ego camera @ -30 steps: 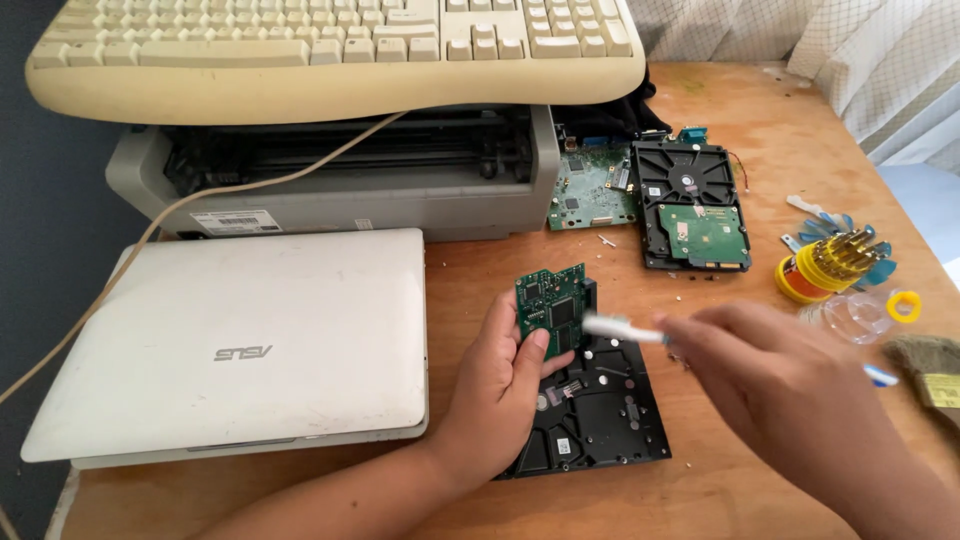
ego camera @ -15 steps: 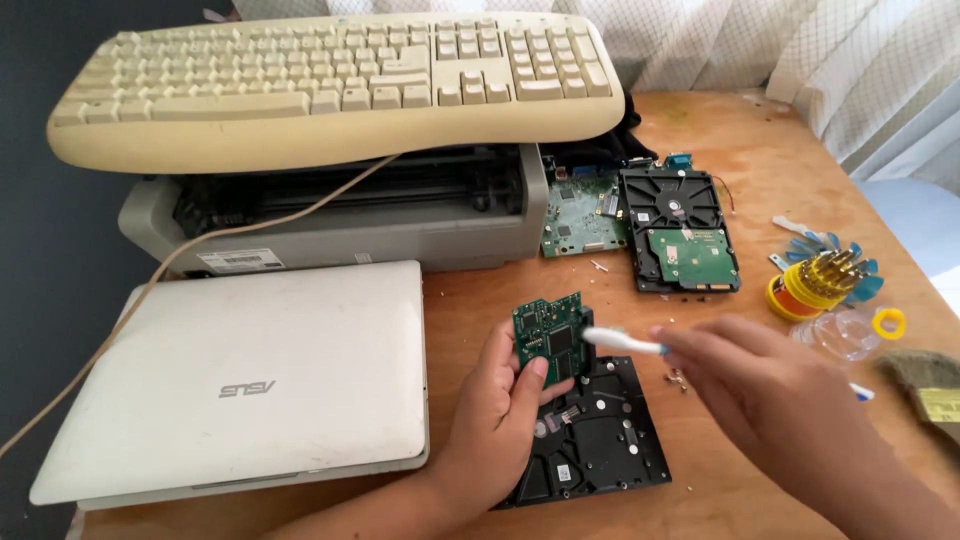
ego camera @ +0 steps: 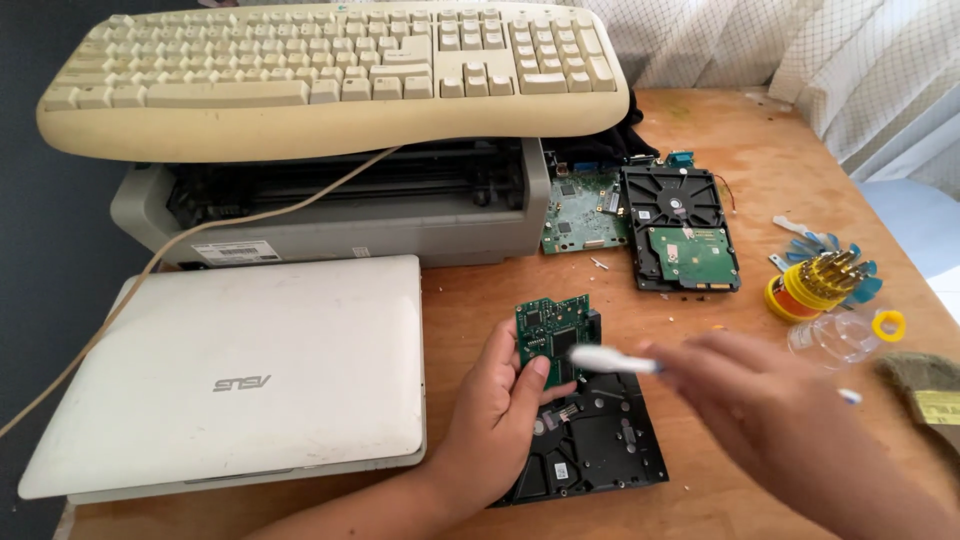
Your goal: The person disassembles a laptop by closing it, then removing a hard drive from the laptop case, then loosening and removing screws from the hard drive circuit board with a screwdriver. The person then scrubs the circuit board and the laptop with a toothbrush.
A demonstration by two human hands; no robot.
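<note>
My left hand [ego camera: 500, 405] holds a small green circuit board [ego camera: 552, 330] upright by its lower edge, above a black hard drive [ego camera: 590, 450] that lies on the wooden table [ego camera: 700, 490]. My right hand [ego camera: 770, 410], blurred, grips a thin white brush-like tool [ego camera: 608, 358] whose tip rests against the face of the board.
A closed white laptop [ego camera: 240, 370] lies to the left. Behind it stands a grey printer [ego camera: 340, 215] with a beige keyboard [ego camera: 330, 75] on top. A second hard drive [ego camera: 682, 228] and loose green board [ego camera: 580, 212] lie beyond; a yellow screwdriver-bit holder [ego camera: 815, 285] sits at the right.
The view has shifted so the table objects sit lower and further right. My right hand has moved the white tool slightly across the board; my left hand keeps its hold.
</note>
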